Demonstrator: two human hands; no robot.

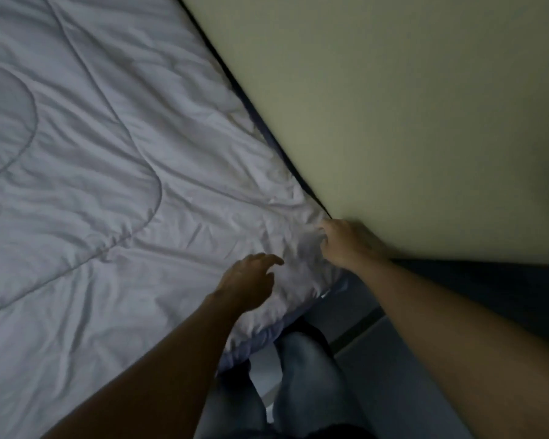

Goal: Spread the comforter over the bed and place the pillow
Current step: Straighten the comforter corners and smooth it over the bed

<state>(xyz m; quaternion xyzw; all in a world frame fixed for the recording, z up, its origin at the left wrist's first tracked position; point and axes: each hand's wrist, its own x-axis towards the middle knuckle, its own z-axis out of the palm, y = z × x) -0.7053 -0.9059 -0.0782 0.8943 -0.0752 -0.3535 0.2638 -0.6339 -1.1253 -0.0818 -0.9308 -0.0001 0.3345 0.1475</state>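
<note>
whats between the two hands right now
Only a bunched, wrinkled corner of the white comforter lies between the left hand and the right hand, near the wall. The head view shows it.

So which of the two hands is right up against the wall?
The right hand, bunching the comforter corner beside the green wall. The left hand hovers open, farther from it.
</note>
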